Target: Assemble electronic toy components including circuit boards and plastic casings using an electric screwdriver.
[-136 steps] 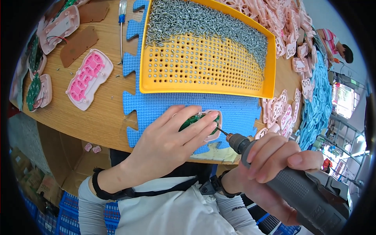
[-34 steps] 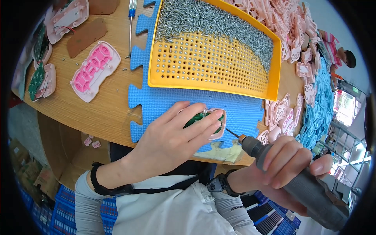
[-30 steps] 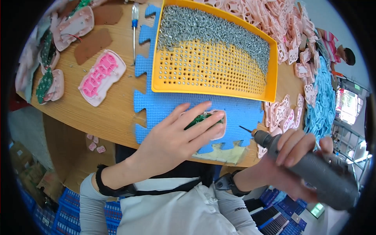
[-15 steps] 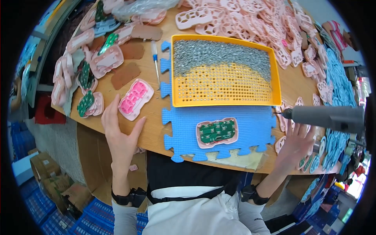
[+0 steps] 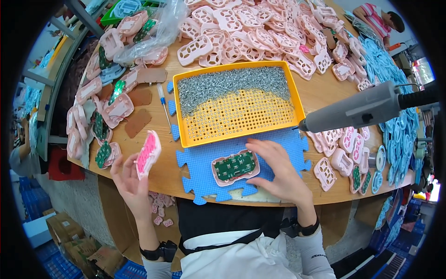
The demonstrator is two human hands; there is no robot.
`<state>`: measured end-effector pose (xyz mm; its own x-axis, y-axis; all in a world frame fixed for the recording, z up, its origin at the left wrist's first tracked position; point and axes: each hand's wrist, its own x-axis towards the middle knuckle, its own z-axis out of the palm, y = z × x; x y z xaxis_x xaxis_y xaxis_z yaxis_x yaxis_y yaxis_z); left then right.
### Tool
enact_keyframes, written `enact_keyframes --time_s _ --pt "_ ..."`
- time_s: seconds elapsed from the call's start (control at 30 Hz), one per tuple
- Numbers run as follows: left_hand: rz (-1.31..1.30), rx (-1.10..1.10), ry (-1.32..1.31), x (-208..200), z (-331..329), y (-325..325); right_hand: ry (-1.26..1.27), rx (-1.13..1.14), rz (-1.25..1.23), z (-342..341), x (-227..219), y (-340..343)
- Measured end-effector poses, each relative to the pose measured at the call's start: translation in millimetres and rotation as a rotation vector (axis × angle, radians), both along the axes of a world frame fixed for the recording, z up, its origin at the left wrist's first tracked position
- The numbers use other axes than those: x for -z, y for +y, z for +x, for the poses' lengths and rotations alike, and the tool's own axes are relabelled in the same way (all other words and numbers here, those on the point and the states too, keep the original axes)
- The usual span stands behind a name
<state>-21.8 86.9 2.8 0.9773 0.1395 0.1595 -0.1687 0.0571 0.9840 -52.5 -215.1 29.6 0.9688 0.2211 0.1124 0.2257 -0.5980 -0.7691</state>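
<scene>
My left hand (image 5: 131,186) grips a pale pink plastic shell with a bright pink rubber keypad (image 5: 148,156) in it, raised and tilted above the table's front left edge. On the blue foam mat (image 5: 288,153) lies another pink shell holding a green circuit board (image 5: 236,167). My right hand (image 5: 278,174) is around the right end of that shell, thumb and fingers apart; whether they touch it I cannot tell. A grey electric screwdriver (image 5: 353,109) reaches in from the right, its tip by the corner of the yellow screw tray (image 5: 241,131).
Pink shells (image 5: 241,30) are heaped at the back, and light blue parts (image 5: 390,125) at the right. Shells with circuit boards (image 5: 100,128) and brown plates (image 5: 138,123) sit at left. A thin screwdriver (image 5: 163,104) lies beside the tray. Another person (image 5: 376,23) is at far right.
My left hand has picked the keypad shell up off the table and tilted it. My right hand has come left, from near the electric screwdriver to the circuit-board shell. The whole view has shifted.
</scene>
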Motion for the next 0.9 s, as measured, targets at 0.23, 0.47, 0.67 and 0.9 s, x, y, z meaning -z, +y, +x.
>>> enact_keyframes --time_s 0.23,0.47,0.67,0.9 --pt "-0.277 0.235 -0.004 -17.4 -0.4 -16.8 0.000 -0.071 0.041 0.7 4.6 -3.5" --pt "-0.817 0.381 0.247 -24.0 -5.1 -50.2 0.077 0.049 0.485 -19.2 12.7 5.0" --pt "-0.414 0.331 0.258 -46.5 -13.5 -67.1 0.177 0.054 1.051 -26.8 21.9 23.5" --pt "0.315 0.528 -0.124 -60.2 -4.2 -93.8 0.163 0.050 1.105 -27.2 16.7 35.0"
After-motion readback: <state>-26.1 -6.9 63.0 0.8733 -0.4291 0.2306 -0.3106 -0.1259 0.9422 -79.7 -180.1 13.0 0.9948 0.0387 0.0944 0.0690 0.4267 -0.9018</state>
